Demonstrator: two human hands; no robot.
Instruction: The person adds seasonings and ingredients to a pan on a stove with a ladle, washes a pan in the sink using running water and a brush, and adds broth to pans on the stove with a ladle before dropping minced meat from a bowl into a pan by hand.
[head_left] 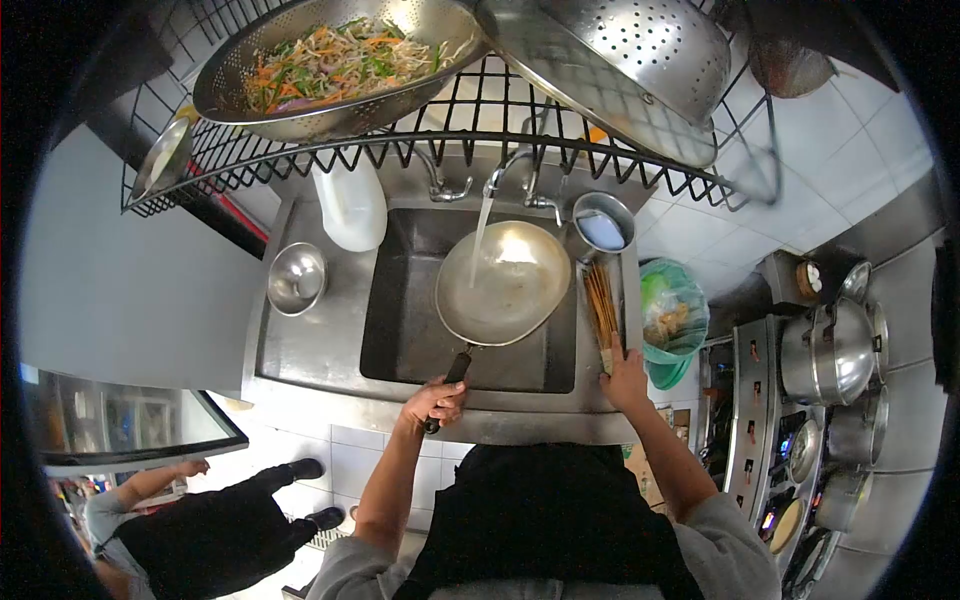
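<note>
My left hand (436, 402) is closed around the black handle of a frying pan (515, 300), which is tilted over the sink (405, 340). From the faucet (492, 183) water runs down into the pan. At the sink's right edge, my right hand (626, 380) grips the lower end of a bamboo-stick brush (600, 305), whose bristles point away from me. Just beyond the brush stands a metal container (605, 222) with something pale blue inside.
Above the sink, a black wire rack (450, 125) carries a colander (350, 110) of shredded vegetables and a lid (610, 90). A white jug (350, 205) and steel bowl (297, 279) sit left. Right are a lined bin (672, 345) and a stove with pots (830, 355). Another person (205, 530) stands lower left.
</note>
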